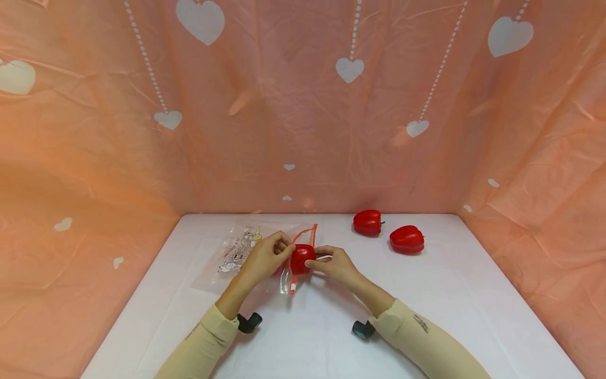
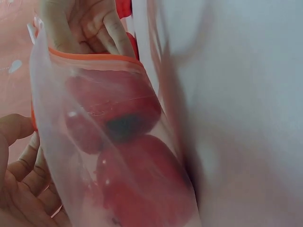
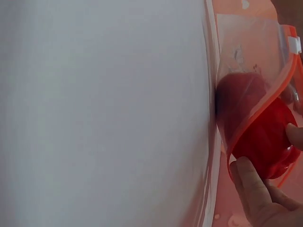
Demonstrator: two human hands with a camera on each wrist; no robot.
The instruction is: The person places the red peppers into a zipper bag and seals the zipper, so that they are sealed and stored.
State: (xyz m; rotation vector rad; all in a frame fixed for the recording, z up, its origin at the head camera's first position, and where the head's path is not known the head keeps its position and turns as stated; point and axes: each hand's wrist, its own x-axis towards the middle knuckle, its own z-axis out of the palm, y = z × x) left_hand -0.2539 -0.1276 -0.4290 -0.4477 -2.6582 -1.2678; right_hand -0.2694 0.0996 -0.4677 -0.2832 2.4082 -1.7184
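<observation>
A clear zip bag [image 1: 208, 275] with printed drawings lies on the table, its orange-edged mouth facing right and held apart. My left hand [image 1: 262, 259] pinches the upper lip of that mouth between thumb and fingers. With thumb and fingers on either side, my right hand [image 1: 338, 266] holds a red bell pepper [image 3: 267, 135] partly inside the opening. Another red bell pepper [image 2: 147, 184] shows through the plastic, deeper in and against the first. A white slider [image 3: 294, 45] sits at one end of the orange zip.
Two more red bell peppers [image 1: 367, 223] [image 1: 407, 240] lie at the back right of the white table [image 1: 426, 316]. Dark wrist devices [image 1: 249, 322] jut out by both cuffs. A peach curtain [image 1: 303, 131] with white hearts surrounds the table's back and sides.
</observation>
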